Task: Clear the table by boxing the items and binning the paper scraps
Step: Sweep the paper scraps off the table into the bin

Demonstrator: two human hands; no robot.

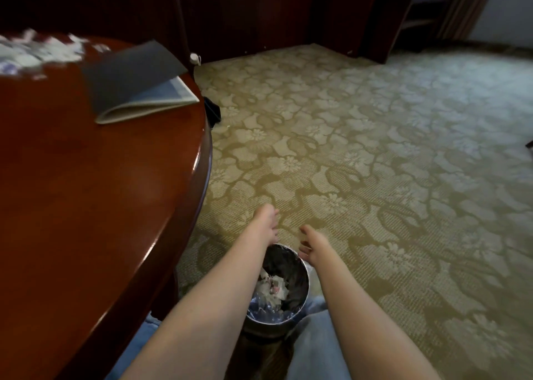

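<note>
A small round metal bin (300,267) stands on the carpet between my knees, with torn paper scraps (272,290) lying inside it. My left hand (266,221) hangs over the bin's far rim, and its fingers point down and hold nothing that I can see. Just to the right, my right hand (311,242) hovers beside the rim with loosely curled, empty fingers. More white paper scraps (40,52) lie blurred at the far left of the round wooden table (101,192).
A dark folder with papers inside (135,82) lies near the table's right edge. A dark object (212,111) sits on the floor under that edge. Patterned carpet (375,163) spreads to the right. Dark wooden furniture (245,13) lines the back.
</note>
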